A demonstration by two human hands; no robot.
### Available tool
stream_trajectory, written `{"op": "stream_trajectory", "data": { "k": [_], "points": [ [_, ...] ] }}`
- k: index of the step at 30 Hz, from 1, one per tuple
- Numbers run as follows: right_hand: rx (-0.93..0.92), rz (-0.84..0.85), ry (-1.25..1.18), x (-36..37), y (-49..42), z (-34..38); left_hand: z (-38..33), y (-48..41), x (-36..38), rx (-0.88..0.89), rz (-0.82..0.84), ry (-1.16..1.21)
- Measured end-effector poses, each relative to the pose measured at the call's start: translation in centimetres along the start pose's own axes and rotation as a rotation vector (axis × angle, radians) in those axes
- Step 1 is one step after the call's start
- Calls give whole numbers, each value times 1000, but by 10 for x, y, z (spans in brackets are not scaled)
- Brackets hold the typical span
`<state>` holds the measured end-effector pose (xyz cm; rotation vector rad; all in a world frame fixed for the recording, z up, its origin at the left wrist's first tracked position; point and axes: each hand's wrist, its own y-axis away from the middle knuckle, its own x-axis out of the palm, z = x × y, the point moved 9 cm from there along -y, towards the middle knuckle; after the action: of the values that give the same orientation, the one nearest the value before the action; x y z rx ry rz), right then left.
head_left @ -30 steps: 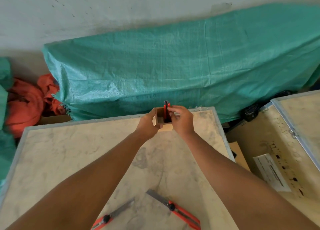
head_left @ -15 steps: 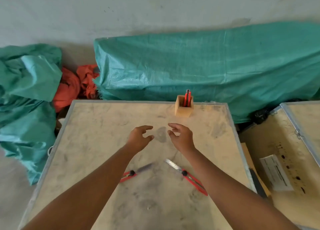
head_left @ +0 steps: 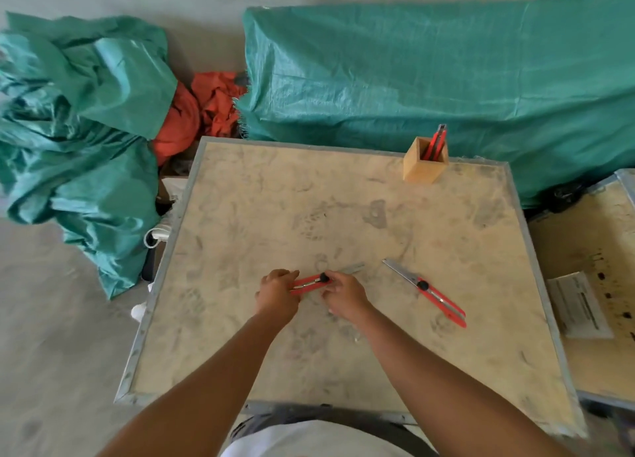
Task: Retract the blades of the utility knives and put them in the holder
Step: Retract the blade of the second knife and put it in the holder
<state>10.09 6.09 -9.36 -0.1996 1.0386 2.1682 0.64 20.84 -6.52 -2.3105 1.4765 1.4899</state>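
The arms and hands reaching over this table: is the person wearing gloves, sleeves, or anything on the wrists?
Nothing that shows. The left hand and right hand are bare, without gloves, and no ring, watch or band is visible. Both forearms are uncovered as far as the frame shows. At the bottom edge a light-coloured top appears.

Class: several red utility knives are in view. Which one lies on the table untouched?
The knife right of the hands, blade out, untouched. Another is gripped by both hands; the rest stand in the wooden holder.
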Motion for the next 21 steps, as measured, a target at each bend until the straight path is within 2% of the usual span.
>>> {"op": "stream_trajectory", "data": {
  "k": [6,13,18,21],
  "points": [
    [65,-112,-193,16,-8,-14,7,-5,2,101,66,8],
    [132,-183,-524,5,10,1,10,8,-4,78,71,189],
    [-17,-240,-481,-27,17,31,-4,13,-22,94,64,392],
    [-142,-240,-434,-51,24,62,-20,18,-27,137,142,489]
  ]
}}
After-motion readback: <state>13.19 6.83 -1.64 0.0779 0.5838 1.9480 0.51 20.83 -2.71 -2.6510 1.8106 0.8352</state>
